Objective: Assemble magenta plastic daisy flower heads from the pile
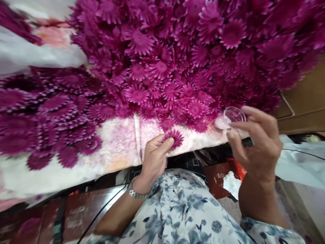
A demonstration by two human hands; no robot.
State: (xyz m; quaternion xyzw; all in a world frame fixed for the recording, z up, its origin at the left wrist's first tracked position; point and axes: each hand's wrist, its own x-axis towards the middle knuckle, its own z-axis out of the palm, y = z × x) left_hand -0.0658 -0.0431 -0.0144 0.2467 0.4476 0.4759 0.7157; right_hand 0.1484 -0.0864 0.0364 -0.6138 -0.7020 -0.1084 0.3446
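Note:
My left hand [154,157] pinches one magenta fabric flower [174,138] between thumb and fingers, just off the near edge of the cloth. My right hand [256,140] holds a small clear round piece [235,115] at its fingertips, next to a pale pink flower piece [222,123]. A big heap of magenta flowers [177,61] fills the surface beyond both hands. A metal bracelet [137,193] is on my left wrist.
The flowers lie on a pale floral cloth [119,145]. A second spread of flowers [48,112] lies at the left. Brown board [304,105] sits at the right, a white plastic sheet [299,162] below it. My floral-print clothing [182,210] and a dark cable [101,210] are below.

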